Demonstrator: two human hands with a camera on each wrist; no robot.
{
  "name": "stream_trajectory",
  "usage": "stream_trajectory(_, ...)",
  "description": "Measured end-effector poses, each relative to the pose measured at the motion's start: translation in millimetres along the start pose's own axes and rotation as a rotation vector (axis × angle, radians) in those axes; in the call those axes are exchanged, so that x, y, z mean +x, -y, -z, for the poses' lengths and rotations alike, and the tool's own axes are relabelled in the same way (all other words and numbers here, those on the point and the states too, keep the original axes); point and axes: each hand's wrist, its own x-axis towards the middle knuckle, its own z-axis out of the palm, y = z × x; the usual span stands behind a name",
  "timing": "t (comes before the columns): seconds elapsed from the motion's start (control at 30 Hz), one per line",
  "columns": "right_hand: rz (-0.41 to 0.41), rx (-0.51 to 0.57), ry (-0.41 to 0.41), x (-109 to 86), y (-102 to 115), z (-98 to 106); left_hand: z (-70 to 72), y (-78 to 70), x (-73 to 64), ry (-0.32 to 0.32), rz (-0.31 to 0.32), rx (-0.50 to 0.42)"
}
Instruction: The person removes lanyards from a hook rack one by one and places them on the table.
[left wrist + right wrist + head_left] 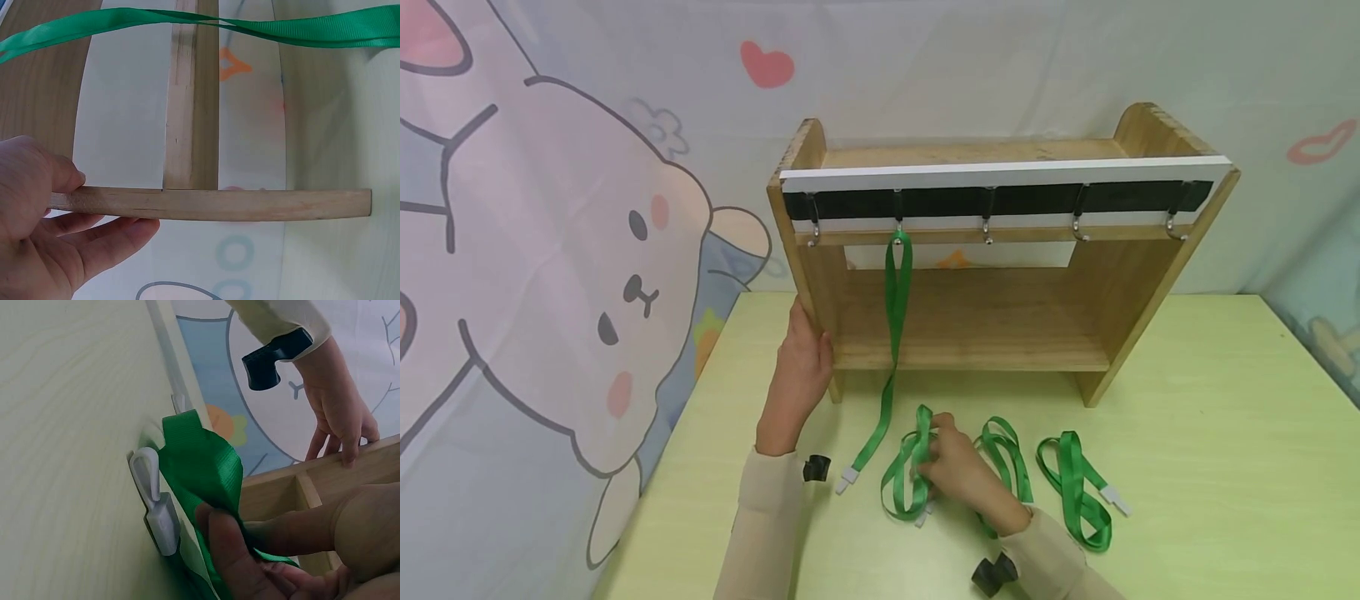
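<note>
A wooden shelf [970,321] stands on the table with a row of metal hooks along its front. My left hand [797,379] grips its left side panel [262,205], thumb on one face and fingers on the other. From the second hook [898,227] hangs a green lanyard [895,308], its pale clip lying on the table. My right hand [962,471] pinches another green lanyard [200,462] between thumb and fingers; part of it rises off the table. That lanyard's clip [162,519] shows beside the band in the right wrist view.
Two more green lanyards lie to the right: a folded one [1006,454] partly behind my right hand and a looped one [1075,492] with its clip [1116,500]. The pale table [1225,433] reaches back to a cartoon-printed cloth [587,250].
</note>
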Motion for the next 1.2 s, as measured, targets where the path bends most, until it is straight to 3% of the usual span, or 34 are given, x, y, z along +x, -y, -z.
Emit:
stream_trajectory(0.13, 0.001, -0.082, -0.024, -0.3, -0.2, 0.5, 0.1, -0.7, 0.1, -0.002, 0.001, 0.000)
stream_trajectory(0.37, 0.010, -0.330, -0.056, -2.5, 5.5, 4.8, 1.4, -0.8, 0.1, -0.013, -0.011, -0.007)
stream_trajectory(0.67, 0.026, -0.474, -0.077, -3.7, 6.9, 10.2, 0.1, 0.1, 0.1, -0.007, -0.006, -0.008)
stream_trajectory(1.2, 0.045, -0.461, -0.119, -4.1, 14.9, 25.3, 1.1, -1.7, 0.0, 0.007, 0.020, -0.013)
